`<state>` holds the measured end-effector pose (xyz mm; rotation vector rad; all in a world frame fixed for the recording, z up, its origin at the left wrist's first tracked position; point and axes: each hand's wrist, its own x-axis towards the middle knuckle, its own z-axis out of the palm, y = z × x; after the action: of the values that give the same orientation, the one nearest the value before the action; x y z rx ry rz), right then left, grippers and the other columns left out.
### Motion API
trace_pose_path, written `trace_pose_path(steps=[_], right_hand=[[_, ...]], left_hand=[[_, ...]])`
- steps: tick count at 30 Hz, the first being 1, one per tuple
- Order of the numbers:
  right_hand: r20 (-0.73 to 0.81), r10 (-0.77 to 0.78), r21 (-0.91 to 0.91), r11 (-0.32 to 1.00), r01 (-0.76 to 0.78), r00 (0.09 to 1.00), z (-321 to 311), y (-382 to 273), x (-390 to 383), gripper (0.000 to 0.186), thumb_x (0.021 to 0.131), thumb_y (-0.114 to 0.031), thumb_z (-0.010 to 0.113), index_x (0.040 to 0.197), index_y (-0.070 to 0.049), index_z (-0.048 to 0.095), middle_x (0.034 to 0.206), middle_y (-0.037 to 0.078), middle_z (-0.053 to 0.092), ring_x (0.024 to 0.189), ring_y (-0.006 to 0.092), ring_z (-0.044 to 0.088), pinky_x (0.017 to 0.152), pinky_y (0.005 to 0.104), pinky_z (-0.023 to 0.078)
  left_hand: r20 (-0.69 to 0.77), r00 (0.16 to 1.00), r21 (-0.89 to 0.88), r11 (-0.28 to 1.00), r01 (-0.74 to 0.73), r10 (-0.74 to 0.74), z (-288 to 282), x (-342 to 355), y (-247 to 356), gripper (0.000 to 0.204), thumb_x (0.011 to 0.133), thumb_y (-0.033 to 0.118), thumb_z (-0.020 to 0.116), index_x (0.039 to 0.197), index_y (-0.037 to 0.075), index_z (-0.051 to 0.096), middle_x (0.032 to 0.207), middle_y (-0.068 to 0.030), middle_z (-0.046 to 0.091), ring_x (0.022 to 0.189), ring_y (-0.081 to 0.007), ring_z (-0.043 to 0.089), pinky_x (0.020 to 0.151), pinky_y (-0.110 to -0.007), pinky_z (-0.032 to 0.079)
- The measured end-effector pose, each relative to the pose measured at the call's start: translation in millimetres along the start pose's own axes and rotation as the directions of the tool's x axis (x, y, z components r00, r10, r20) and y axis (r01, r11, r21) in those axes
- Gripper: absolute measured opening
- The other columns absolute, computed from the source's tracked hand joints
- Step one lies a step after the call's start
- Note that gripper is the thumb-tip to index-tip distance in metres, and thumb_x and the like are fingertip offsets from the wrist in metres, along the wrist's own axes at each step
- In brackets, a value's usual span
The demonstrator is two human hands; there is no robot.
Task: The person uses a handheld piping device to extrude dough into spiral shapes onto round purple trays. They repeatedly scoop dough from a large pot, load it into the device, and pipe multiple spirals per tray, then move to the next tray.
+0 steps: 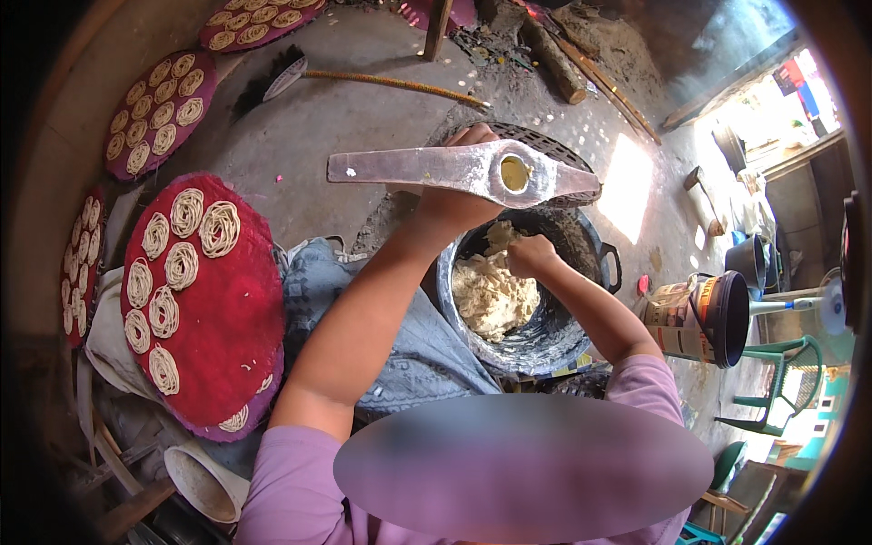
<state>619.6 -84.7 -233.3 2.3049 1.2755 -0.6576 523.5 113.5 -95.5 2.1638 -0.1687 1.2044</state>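
"fingers [473, 136], left hand [461, 206]?"
"clasping the wooden bar [409, 170], twelve o'clock on my feed."
"right hand [533, 257]?"
"curled at the dough [493, 295], nine o'clock in the basin [586, 242]; pinching, i can't tell."

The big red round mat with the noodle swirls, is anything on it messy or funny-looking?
A little: tiny pale scraps lie loose on the red mat, apart from the coiled noodles. They look odd because the noodles sit in round nests and these bits don't. I can't tell what they are.
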Motion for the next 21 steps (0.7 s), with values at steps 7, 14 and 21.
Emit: trace_pose_path(steps=[7, 14, 21], right_hand=[[0.029, 0.197, 0.354, 0.915, -0.195, 0.98, 39, -12, -26, 0.028, 0.086, -0.039, 0.054, 0.099, -0.024, 0.073, 0.096, 0.011, 0.07, 0.088, 0.0319, 0.068, 0.077, 0.0424, 0.054], [0.018, -0.035, 0.81, 0.587, 0.006, 0.999, 0, 33, -158, 0.038, 0.094, -0.041, 0.061, 0.099, -0.005, 0.068, 0.066, -0.002, 0.052, 0.059, 0.0076, 0.041, 0.054, 0.0282, 0.039], [-0.256, -0.174, 0.942, -0.264, 0.205, 0.951, -56, 58, -268, 0.041, 0.095, -0.028, 0.06, 0.118, 0.006, 0.06, 0.059, -0.005, 0.045, 0.045, 0.0016, 0.036, 0.041, 0.0187, 0.026]], left_hand=[[0.014, 0.989, 0.151, 0.977, -0.149, 0.148, 11, -3, -4, 0.022, 0.068, 0.018, 0.071, 0.082, 0.01, 0.056, 0.081, -0.0079, 0.054, 0.076, -0.0276, 0.056, 0.071, -0.04, 0.048], [0.165, 0.977, 0.236, 0.957, -0.17, 0.133, 12, -18, -15, 0.02, 0.07, 0.02, 0.068, 0.081, 0.011, 0.054, 0.082, -0.0075, 0.053, 0.08, -0.0267, 0.056, 0.071, -0.042, 0.046], [0.193, 0.958, 0.182, 0.951, -0.249, 0.214, 9, -10, 15, 0.023, 0.069, 0.025, 0.068, 0.074, 0.013, 0.049, 0.075, -0.0063, 0.048, 0.072, -0.0263, 0.051, 0.063, -0.04, 0.042]])
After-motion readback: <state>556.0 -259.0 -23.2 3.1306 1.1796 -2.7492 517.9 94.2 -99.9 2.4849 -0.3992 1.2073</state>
